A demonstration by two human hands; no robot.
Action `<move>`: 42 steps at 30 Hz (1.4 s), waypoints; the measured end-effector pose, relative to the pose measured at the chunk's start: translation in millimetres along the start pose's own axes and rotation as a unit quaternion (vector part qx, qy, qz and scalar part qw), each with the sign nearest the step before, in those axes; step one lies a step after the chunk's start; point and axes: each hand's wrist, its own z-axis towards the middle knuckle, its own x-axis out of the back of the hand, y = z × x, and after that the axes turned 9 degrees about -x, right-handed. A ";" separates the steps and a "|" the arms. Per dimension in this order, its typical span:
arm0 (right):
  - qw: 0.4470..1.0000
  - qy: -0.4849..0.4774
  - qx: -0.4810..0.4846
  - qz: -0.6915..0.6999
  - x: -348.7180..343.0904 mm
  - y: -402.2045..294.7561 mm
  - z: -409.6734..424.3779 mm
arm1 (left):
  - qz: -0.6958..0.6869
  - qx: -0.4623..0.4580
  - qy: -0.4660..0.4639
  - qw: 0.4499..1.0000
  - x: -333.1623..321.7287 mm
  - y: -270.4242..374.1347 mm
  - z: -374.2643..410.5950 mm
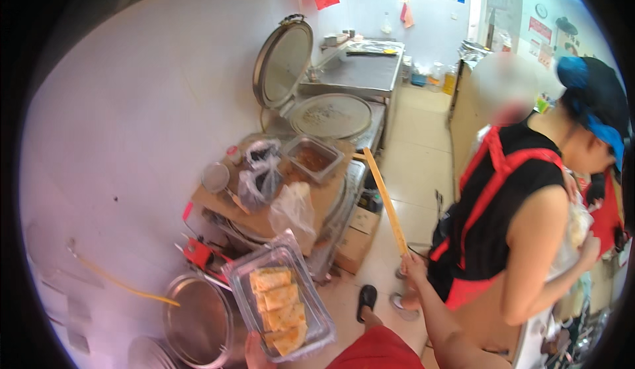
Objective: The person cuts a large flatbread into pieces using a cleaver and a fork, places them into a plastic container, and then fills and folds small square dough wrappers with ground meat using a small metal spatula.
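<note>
My left hand (257,353) grips the near left edge of a clear-lined rectangular metal tray (317,319). Several folded pieces of browned flatbread (284,305) lie overlapping in a row in it. My right hand (412,268) is closed around the lower end of a long flat wooden stick (385,200), which points up and away over the floor. Part of my left hand is cut off by the bottom of the view.
Ahead stand a round griddle (331,116) with raised lid (285,63) and a board (325,195) bearing a sauce pan (313,158), plastic bags (292,207) and a strainer (215,177). A deep metal pot (198,319) sits lower left. A co-worker (516,205) stands close right.
</note>
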 end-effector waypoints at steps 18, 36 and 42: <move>0.970 0.210 -0.102 0.068 -70.7 -22.9 458.1 | 0.097 0.066 0.102 0.988 -151.5 -12.1 225.1; 0.911 0.071 -0.238 -0.330 -22.7 131.5 -8.4 | 0.114 0.272 -0.379 0.877 -370.5 -107.8 386.0; 0.615 0.685 -0.390 0.036 30.2 198.5 -285.6 | 0.200 0.335 -0.528 0.754 -424.2 -143.3 326.1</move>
